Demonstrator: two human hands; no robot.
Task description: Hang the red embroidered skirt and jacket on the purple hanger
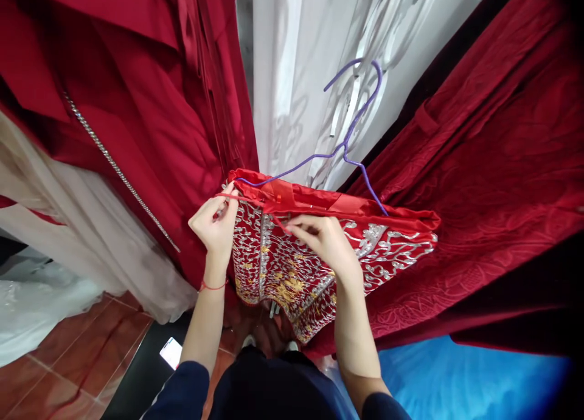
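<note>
A red bodice (pixel 292 274) with silver and gold embroidery hangs in front of me, its top edge lined in shiny red satin (pixel 314 199). Inside that top opening sits a purple wire hanger (pixel 345 143), hook upward. At the bodice's left corner my left hand (pixel 215 220) is closed on a thin red ribbon (pixel 246 199). The ribbon runs along the upper edge toward my right hand (pixel 326 240), which pinches it between thumb and fingers over the embroidered front. Part of the ribbon is hidden by the fingers.
Dark red gowns hang at left (pixel 137 92) and right (pixel 493 183), with white fabric (pixel 292 61) behind the hanger. Pale tulle (pixel 137 237) and a blue skirt (pixel 456 377) spread lower down. A lit phone (pixel 170 352) lies on a black surface above the tiled floor (pixel 68 359).
</note>
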